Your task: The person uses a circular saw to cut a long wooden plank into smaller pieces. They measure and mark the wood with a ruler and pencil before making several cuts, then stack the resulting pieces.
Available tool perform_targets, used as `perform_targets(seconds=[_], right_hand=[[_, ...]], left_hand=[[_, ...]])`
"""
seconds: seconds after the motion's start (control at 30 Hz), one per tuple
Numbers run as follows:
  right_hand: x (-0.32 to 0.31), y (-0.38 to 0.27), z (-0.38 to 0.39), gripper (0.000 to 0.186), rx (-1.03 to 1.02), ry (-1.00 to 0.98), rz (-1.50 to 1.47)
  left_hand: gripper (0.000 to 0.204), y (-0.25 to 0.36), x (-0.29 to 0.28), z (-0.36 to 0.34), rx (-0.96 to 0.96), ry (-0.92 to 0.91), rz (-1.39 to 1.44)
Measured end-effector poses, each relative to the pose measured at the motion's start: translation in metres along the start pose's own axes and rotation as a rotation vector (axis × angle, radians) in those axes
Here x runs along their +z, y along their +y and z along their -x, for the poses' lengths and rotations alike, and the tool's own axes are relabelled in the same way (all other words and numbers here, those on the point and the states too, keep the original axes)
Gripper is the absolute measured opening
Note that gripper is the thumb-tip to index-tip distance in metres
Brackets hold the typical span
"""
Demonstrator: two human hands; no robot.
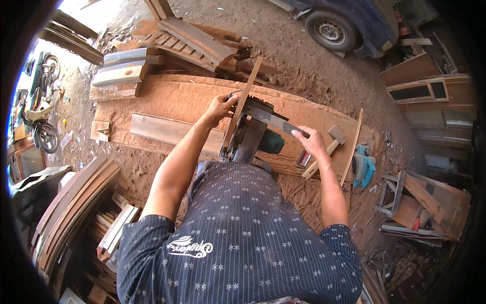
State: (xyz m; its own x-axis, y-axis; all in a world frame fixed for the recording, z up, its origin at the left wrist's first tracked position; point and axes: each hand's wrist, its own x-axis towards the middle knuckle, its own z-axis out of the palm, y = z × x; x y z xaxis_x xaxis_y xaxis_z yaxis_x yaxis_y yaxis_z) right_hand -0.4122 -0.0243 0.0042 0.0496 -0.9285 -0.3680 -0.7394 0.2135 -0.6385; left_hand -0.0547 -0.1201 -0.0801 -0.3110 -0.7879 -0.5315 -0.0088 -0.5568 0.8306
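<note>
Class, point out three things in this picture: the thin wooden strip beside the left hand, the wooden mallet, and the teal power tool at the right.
Thin wooden strip (245, 95): head view, middle of its length.
Wooden mallet (336, 135): head view, its head.
Teal power tool (362, 171): head view, its body.

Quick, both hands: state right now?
Left hand: fingers at the wooden strip; closed or not, can't tell.
Right hand: closed, holding a dark-handled flat metal tool.
</note>
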Motion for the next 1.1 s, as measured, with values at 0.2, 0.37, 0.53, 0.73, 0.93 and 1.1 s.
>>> perform_targets(seconds=[0.2,0.37,0.53,0.73,0.93,1.1], right_hand=[[0.005,0.005,-0.004,0.041,-0.029,0.016,0.019],[0.005,0.005,-0.008,0.042,-0.030,0.018,0.040],[0.005,0.003,-0.012,0.042,-0.049,0.028,0.068],[0.010,-0.001,-0.009,0.043,-0.054,0.033,0.063],[0.008,0.000,-0.011,0.044,-0.032,0.003,0.068],[0.005,0.005,-0.015,0.043,-0.046,-0.009,0.055]], left_hand=[[0.048,-0.003,-0.001,-0.002,0.010,0.002,0.022],[0.049,-0.001,-0.001,0.001,-0.002,-0.001,0.019],[0.050,0.000,-0.003,0.003,0.008,-0.009,0.037],[0.050,-0.003,-0.007,0.003,-0.005,0.001,0.026],[0.050,-0.003,-0.007,0.002,-0.016,-0.001,0.024],[0.048,0.000,-0.005,0.003,-0.001,-0.021,0.018]])
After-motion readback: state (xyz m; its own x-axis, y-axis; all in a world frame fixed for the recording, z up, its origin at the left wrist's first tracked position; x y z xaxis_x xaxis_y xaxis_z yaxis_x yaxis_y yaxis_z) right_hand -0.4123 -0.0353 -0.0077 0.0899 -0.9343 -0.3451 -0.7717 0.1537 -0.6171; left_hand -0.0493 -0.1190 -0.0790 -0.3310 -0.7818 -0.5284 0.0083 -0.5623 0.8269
